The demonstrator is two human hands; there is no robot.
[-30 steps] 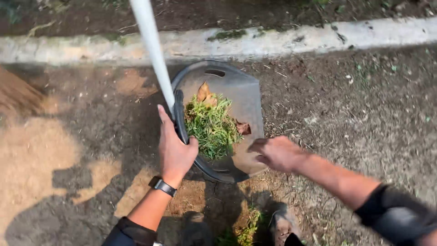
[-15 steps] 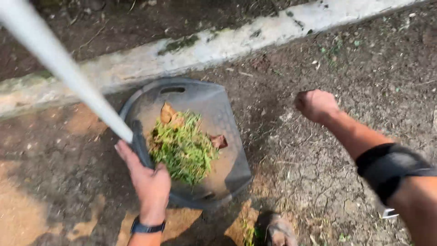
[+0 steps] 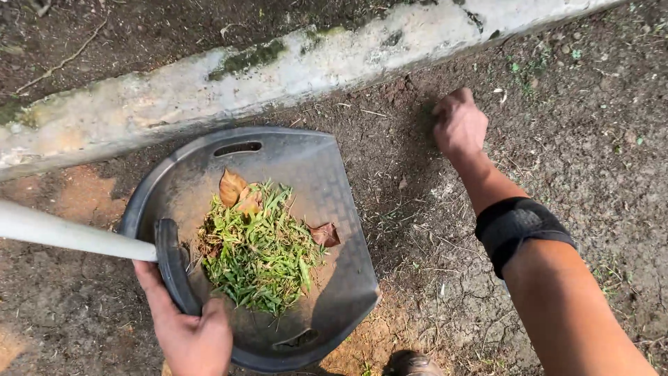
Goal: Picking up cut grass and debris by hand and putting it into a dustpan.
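Where the dustpan point(image 3: 327, 209) ends, left hand point(image 3: 191, 334) cut off.

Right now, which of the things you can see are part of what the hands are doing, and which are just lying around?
In use:
left hand gripping the dustpan by its rim
white handle
grass clippings and dry leaves in the pan
right hand, fist closed, down at the soil by the curb

Just lying about:
concrete curb
twig
shoe tip

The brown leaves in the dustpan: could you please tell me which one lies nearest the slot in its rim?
The large tan leaf atop the grass pile; the smaller reddish leaf lies farther right.
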